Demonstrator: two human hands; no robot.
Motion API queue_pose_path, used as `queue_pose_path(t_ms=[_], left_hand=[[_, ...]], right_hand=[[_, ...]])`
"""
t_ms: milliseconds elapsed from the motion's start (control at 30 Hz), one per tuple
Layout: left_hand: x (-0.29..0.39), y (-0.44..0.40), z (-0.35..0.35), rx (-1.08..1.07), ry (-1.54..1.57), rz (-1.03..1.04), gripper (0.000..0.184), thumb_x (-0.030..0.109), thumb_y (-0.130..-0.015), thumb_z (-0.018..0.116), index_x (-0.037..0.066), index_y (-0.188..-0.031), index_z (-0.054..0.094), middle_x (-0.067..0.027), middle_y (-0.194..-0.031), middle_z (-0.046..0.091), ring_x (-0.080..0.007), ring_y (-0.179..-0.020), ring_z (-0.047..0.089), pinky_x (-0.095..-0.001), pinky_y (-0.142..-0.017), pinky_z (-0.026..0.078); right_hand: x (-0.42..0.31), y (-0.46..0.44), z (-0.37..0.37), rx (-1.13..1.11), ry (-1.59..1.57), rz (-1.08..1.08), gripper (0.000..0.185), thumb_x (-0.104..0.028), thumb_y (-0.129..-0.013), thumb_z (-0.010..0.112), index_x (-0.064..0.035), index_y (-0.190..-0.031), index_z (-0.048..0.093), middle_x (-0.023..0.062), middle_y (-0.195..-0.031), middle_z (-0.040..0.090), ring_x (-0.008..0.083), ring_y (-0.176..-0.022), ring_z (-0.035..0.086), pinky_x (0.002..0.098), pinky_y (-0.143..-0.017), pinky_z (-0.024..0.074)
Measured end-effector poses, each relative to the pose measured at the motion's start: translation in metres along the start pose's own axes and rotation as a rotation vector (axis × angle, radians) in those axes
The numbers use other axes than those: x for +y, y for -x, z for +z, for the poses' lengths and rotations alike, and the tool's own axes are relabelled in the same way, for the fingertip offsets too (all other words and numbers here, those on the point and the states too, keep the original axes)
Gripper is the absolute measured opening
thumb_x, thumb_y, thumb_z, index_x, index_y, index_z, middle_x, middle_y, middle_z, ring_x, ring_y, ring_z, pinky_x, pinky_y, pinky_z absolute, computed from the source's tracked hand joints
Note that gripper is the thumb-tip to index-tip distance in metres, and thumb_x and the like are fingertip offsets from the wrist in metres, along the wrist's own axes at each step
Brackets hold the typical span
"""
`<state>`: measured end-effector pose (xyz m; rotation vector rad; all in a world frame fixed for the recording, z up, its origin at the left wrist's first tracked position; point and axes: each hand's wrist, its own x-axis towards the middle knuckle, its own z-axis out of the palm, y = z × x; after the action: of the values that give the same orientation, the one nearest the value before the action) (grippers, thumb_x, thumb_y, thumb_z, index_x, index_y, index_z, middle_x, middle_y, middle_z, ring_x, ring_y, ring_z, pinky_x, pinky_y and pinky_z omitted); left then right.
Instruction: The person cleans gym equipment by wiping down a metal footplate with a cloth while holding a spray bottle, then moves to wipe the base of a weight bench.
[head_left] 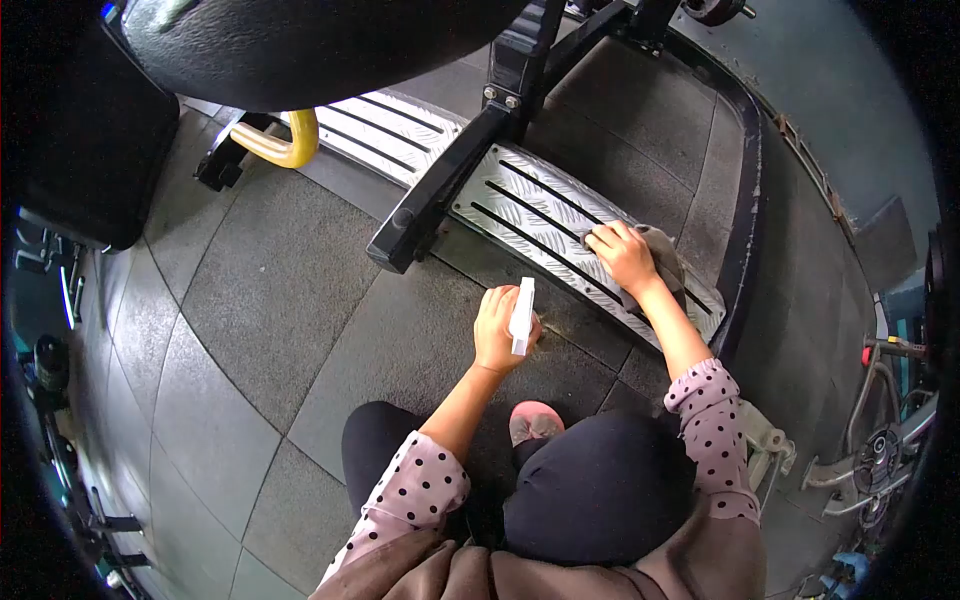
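Observation:
My right hand (625, 256) is closed on a dark grey-brown cloth (664, 258), which lies against the silver diamond-patterned foot plate (530, 215) with long black slots. Part of the cloth is hidden beneath my fingers and wrist. Lower and to the left, my left hand (497, 328) is wrapped round a white-topped bottle (522, 315), held above the dark floor tiles in front of the plate's near edge. Most of the bottle's body is hidden by the hand.
A black frame bar (440, 185) crosses between the two plate sections. A black padded seat (300, 45) hangs at the upper left, near a yellow curved handle (290, 145). A curved black frame (750, 200) bounds the right side. My pink shoe (535, 420) is below.

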<state>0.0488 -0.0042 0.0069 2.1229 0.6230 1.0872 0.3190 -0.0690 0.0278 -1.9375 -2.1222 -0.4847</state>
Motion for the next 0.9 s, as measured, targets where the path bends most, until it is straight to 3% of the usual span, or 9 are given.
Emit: queue_pose_path(t_ms=[400, 633, 900], left_hand=[[-0.003, 0.004, -0.003, 0.017, -0.034, 0.021, 0.041, 0.008, -0.069, 0.068, -0.002, -0.106, 0.054, -0.0190, -0.100, 0.058, -0.0382, -0.092, 0.056, -0.0435, -0.083, 0.048], [-0.003, 0.003, 0.001, 0.006, -0.033, -0.002, 0.042, 0.008, -0.067, 0.069, -0.002, -0.106, 0.055, -0.0187, -0.099, 0.058, -0.0381, -0.089, 0.057, -0.0437, -0.082, 0.049], [-0.001, 0.003, -0.004, 0.018, -0.012, 0.010, 0.043, 0.007, -0.066, 0.070, -0.001, -0.106, 0.054, -0.0182, -0.100, 0.058, -0.0375, -0.090, 0.056, -0.0430, -0.081, 0.049]], right_hand=[[0.012, 0.012, -0.002, -0.049, 0.064, -0.015, 0.023, -0.013, -0.077, 0.060, -0.0115, -0.099, 0.065, -0.0007, -0.103, 0.061, 0.0201, -0.099, 0.057, 0.0355, -0.075, 0.0495], [0.000, -0.007, 0.007, -0.061, 0.147, -0.137, 0.017, -0.016, -0.080, 0.057, -0.0136, -0.096, 0.062, -0.0025, -0.101, 0.061, 0.0174, -0.099, 0.057, 0.0335, -0.080, 0.0482], [0.012, 0.000, -0.004, -0.049, 0.077, -0.094, 0.019, -0.014, -0.078, 0.061, -0.0113, -0.097, 0.065, -0.0009, -0.100, 0.061, 0.0187, -0.095, 0.057, 0.0347, -0.074, 0.0494]])
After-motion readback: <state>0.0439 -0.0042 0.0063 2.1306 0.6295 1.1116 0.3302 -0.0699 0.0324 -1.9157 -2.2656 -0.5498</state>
